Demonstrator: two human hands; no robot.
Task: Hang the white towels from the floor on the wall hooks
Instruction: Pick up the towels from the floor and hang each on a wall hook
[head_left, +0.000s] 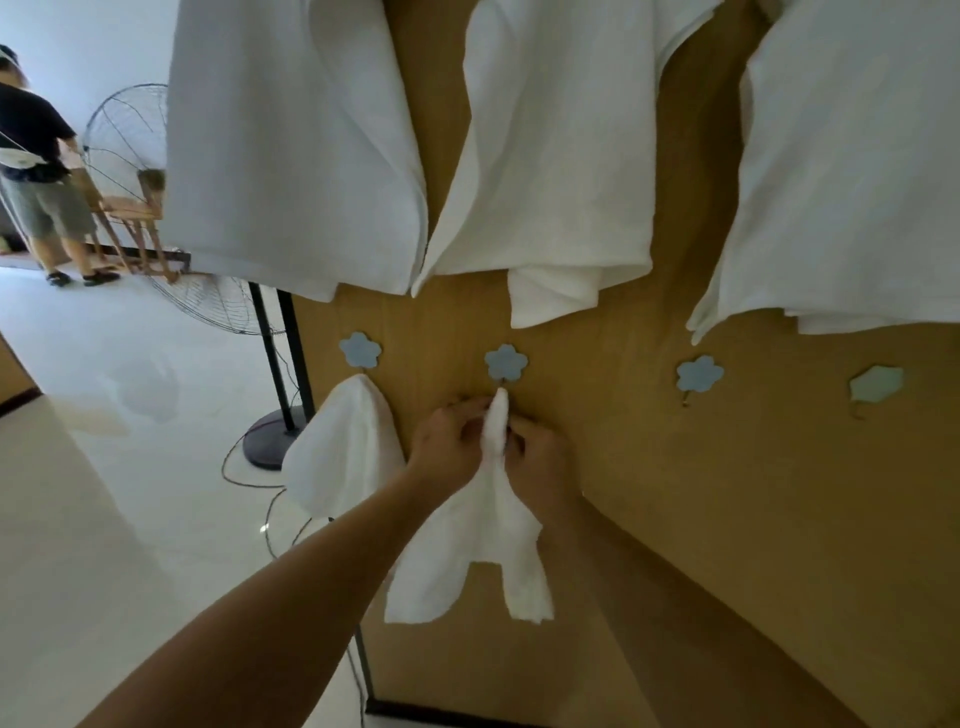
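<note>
Both my hands on small white terry towel (488, 525), at second blue flower-shaped wall hook (505, 362).
Left hand (451, 447) and right hand (537, 462) pinch its bunched top just under the hook; the rest hangs limp against the tan wooden board (727, 493), two crumpled tails.

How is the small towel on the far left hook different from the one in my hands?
The left small towel hangs free from its flower hook; the held towel is pinched by the left hand and right hand below the second hook. The left one drapes as one rounded fold; the held one splits into two tails. Both are white.
</note>
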